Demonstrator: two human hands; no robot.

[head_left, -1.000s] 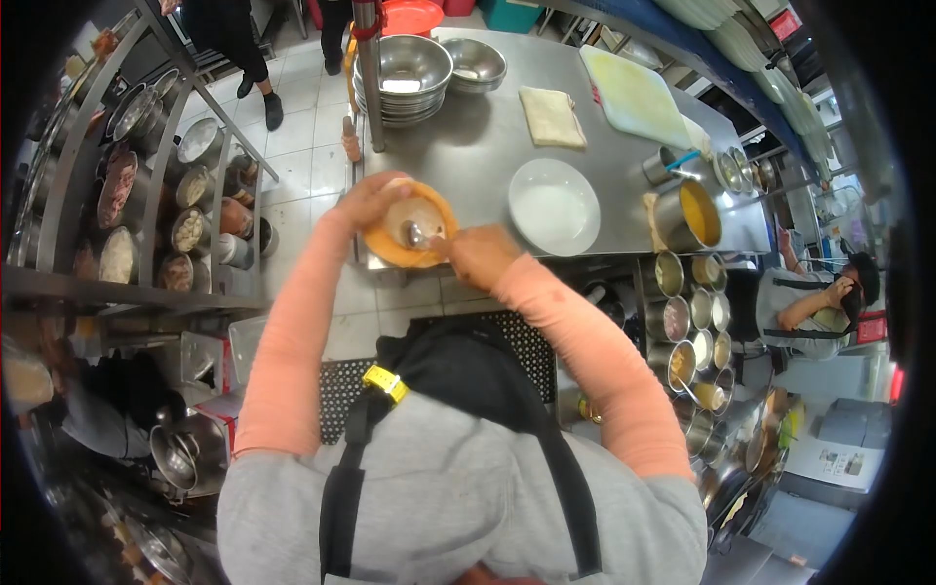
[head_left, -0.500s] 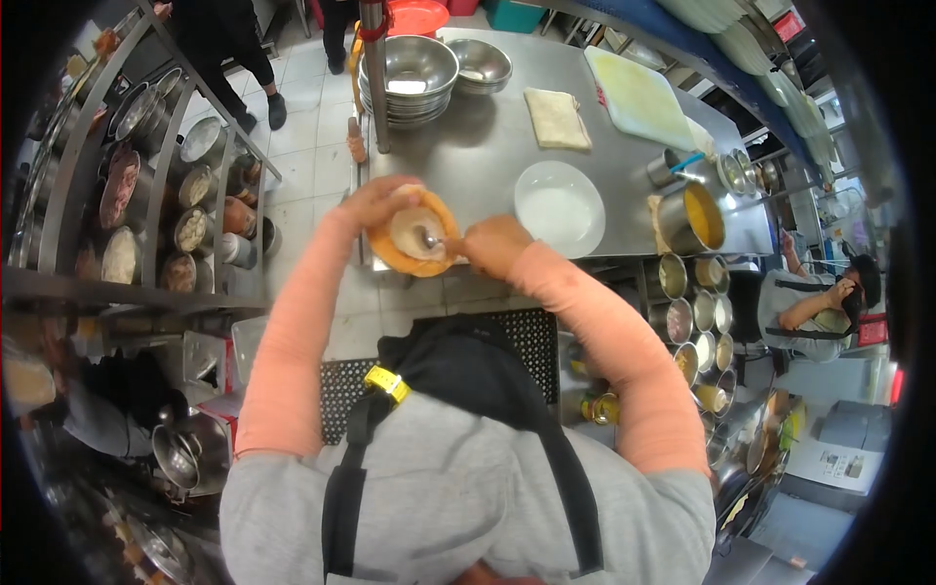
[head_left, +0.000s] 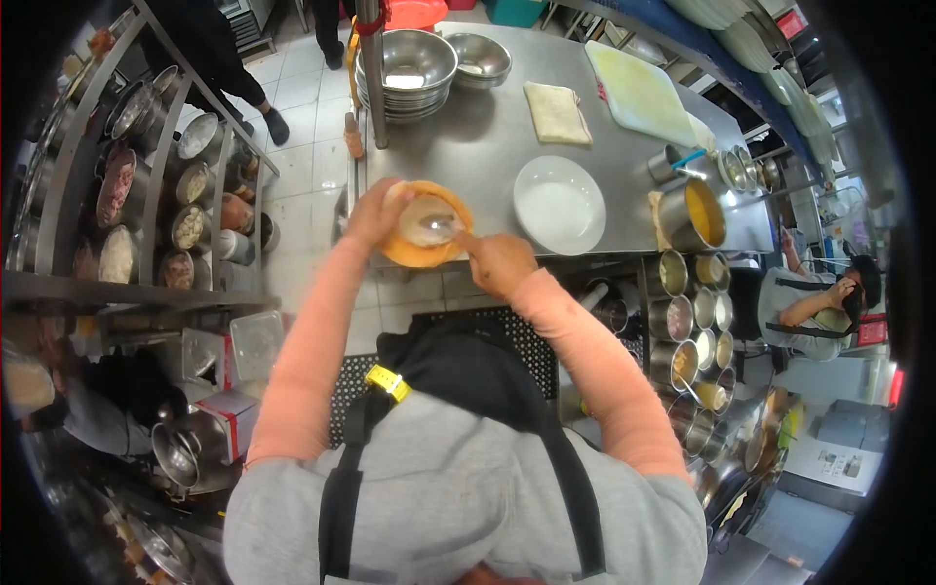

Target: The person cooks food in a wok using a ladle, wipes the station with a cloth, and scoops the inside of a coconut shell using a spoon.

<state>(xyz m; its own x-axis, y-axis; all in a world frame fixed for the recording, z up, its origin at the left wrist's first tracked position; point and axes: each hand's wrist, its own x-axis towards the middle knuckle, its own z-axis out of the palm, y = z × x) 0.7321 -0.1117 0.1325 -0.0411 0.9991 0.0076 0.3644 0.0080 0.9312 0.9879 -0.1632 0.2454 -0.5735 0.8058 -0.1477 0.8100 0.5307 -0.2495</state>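
A steel tabletop spans my remote view. At its near left edge, the left hand pinches the rim of an orange bowl, fingers curled; the right hand is closed around a spoon dipped inside. I judge that a hard push could tip the bowl over the edge if the left grip slips. It looks round, thick-rimmed, pale within. Rightward lies a white plate; farther, a folded cloth.

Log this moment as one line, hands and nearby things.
left hand: holds round orange bowl by rim | right hand: holds shiny metal spoon in bowl | nearby: round white dish on steel table
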